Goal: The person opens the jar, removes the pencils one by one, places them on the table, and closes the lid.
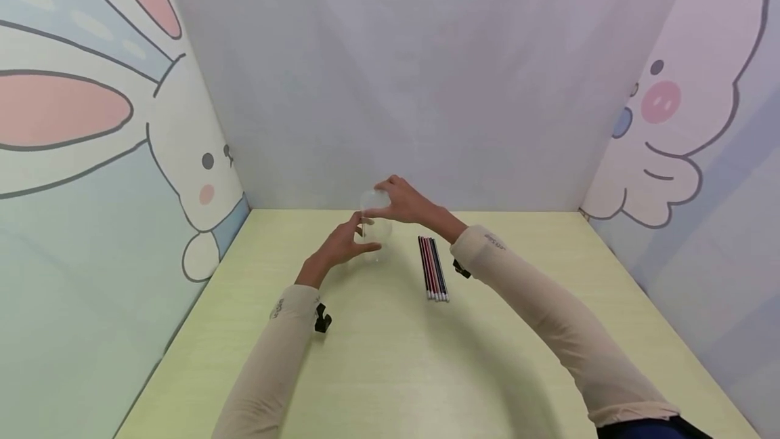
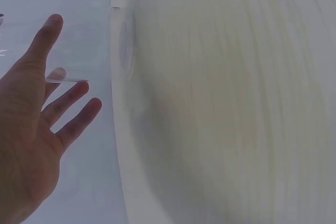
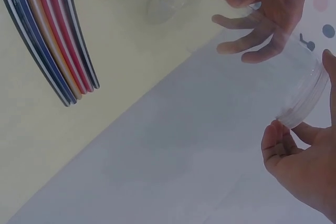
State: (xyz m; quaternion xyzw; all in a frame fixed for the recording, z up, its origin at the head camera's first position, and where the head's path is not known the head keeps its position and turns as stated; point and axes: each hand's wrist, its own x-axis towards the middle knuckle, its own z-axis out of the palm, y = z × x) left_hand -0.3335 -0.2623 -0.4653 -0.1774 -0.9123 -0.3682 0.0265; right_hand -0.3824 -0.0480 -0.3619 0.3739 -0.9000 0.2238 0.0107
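Note:
A clear, see-through jar [image 1: 379,230] is held upright between both hands near the back of the table. My left hand [image 1: 341,244] has its thumb and fingers around the lower body; in the left wrist view the thumb lies across the jar [image 2: 86,45] and the other fingers spread behind it. From above, my right hand [image 1: 407,202] grips the jar's ridged top end [image 3: 304,100] between thumb and fingers. To the right lies a row of several pencils [image 1: 432,268], dark and red with white ends.
The pale yellow table [image 1: 390,364] ends at a grey back wall [image 1: 402,87]. Side walls carry cartoon figures, with a rabbit [image 1: 189,154] on the left. Dark cameras are strapped at both wrists.

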